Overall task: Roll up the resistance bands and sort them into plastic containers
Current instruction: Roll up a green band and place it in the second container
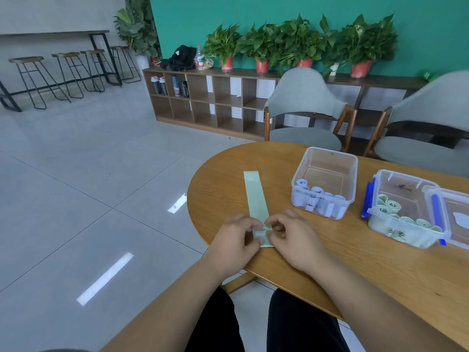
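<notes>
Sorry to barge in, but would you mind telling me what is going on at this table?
A person at the wooden table is starting to roll a pale green band: the left hand and right hand pinch its near end, while the rest lies flat. A clear container beside it holds pale blue rolls; a blue-latched container further right holds green rolls.

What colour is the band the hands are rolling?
The band is pale green, with a faint white "30" printed near its far end. The head view shows it best.
</notes>
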`<state>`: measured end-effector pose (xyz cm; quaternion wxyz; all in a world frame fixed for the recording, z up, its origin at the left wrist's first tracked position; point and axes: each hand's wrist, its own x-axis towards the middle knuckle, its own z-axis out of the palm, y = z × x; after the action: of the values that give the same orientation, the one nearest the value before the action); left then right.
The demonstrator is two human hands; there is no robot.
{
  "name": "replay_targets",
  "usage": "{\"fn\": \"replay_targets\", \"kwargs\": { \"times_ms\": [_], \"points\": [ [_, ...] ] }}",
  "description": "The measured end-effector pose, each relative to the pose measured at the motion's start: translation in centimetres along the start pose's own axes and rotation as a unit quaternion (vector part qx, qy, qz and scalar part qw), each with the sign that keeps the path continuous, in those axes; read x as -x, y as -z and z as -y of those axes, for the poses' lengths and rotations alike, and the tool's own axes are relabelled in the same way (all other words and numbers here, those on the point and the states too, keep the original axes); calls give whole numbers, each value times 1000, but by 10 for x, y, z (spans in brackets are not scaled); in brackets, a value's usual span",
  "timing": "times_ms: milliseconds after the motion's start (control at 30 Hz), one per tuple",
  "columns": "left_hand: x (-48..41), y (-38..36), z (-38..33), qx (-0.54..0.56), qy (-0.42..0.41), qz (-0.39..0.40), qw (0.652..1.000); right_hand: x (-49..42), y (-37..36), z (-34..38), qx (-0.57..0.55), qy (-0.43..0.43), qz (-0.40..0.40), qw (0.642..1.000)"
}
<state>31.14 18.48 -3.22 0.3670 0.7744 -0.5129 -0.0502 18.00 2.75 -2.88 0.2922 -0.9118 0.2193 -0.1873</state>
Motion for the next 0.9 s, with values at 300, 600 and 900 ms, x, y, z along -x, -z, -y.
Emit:
{"fn": "replay_targets", "kwargs": {
  "times_ms": [300,600,900],
  "points": [
    [16,-12,7,2,-53,-54,997,29,2,-13,27,126,-14,992],
    [20,-19,6,8,-60,-108,992,34,-1,-12,77,147,-52,985],
    [24,-17,7,24,-75,-105,991,35,1,-12,75,151,-65,984]
  ]
}}
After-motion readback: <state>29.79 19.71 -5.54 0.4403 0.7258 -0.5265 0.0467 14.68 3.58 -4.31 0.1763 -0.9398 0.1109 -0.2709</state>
